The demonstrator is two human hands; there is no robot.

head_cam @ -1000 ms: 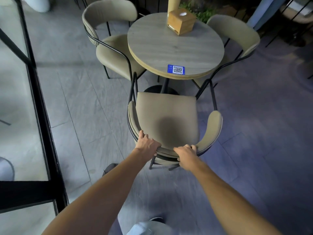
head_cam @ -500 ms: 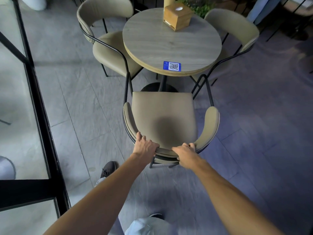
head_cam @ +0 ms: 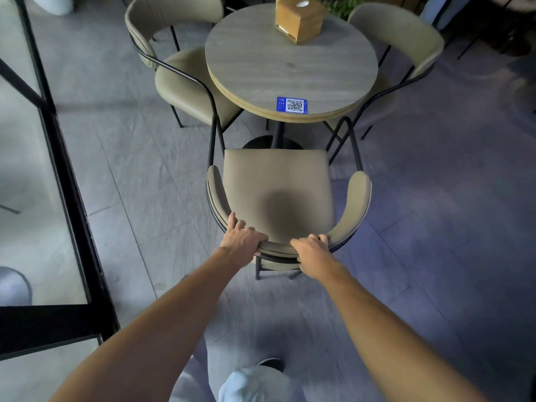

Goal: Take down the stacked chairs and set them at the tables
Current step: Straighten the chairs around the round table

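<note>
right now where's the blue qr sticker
Head view, centre top: the blue QR sticker sits at the round table's near edge, just beyond the front of the nearest chair.

Two bare forearms run in from the near edge, the left forearm and the right forearm, each uncovered to the wrist. The left hand and right hand are bare too. In the near middle a knee shows in pale grey-blue trousers, the cloth smooth with soft folds. More of the same cloth shows just left of it, partly hidden under the left forearm. Just beyond the knee is the rounded tip of a dark shoe.
</note>
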